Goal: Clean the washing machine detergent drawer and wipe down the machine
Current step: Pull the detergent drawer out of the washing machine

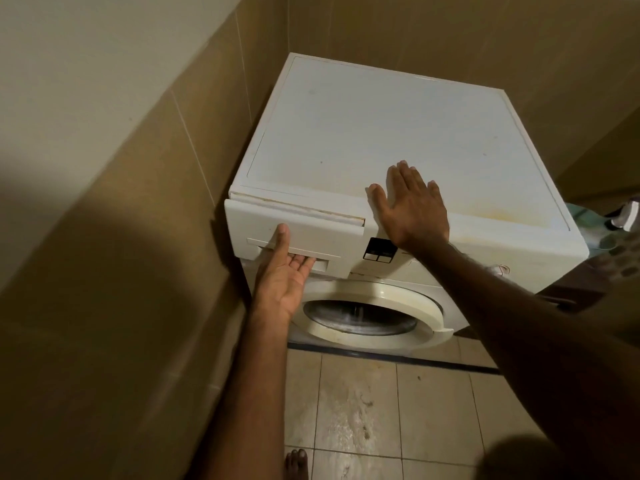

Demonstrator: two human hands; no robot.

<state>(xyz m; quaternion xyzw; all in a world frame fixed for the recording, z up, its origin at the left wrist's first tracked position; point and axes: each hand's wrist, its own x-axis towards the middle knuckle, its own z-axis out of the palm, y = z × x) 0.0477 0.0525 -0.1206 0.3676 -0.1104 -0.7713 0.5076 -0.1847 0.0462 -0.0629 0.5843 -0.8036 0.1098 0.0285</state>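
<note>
The washing machine (381,133) stands in the far corner of a tiled room, its left side close to the wall, and the detergent drawer (294,233) sits at the top left of its front, slid a little way out so that its face stands proud of the panel. The left hand (280,278) is turned palm up with its fingers hooked into the recessed pull under the drawer face and the thumb laid up the front — gripping the drawer at the handle. The right hand (408,206) lies flat and spread on the near edge of the machine's top, just right of the drawer, holding nothing; it looks to be bracing the cabinet. The drawer is likely a light, stiff plastic tray that runs on rails, so the recess is the right place to take it, pulled straight toward the near side; such drawers often catch at a stop and may need a release tab pressed inside, which cannot be seen here. Soap residue could make its inner walls slick, and a twisting pull could strain the thin plastic. The top shows yellowish staining near the front edge — wiping work not yet done. Below, the round door (367,313) sits above a floor (363,410) of pale tiles.
</note>
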